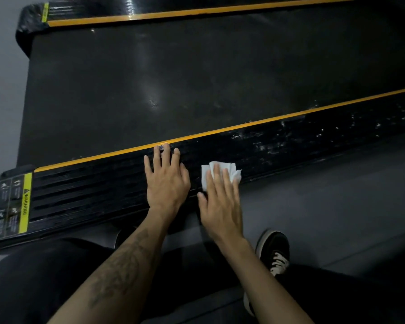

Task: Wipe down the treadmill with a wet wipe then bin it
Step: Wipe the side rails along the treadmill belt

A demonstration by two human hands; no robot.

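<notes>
- The wet wipe (pixel 220 173) lies crumpled on the near side rail (pixel 290 146) of the treadmill (pixel 150 78), just right of frame centre
- Handling judgement: the wipe is thin, soft and light; it folds and bunches under pressure and has no stiffness of its own. Being damp, it probably clings to the ribbed black rail rather than sliding freely
- Hold recommendation: press it flat under the fingers for wiping; for binning, gather it by pinching the bunched centre, not a loose corner, which may tear or trail
- The right hand (pixel 220 206) lies palm-down on the wipe. Its fingers (pixel 216 178) are straight and close together, pressing the wipe onto the rail; they do not curl round it. The white edges of the wipe show beyond the fingertips and on both sides
- The left hand (pixel 166 181) lies flat on the same rail, just left of the right hand and apart from the wipe. Its fingers (pixel 165 155) are extended and slightly spread, with the tips reaching the orange stripe (pixel 243 125); it holds nothing and appears to act as a brace
- The rail toward the right of the frame shows pale flecks and smears, so by estimate the wiping is part-way through
- The belt (pixel 138 66) fills the upper frame; no bin is visible
</notes>
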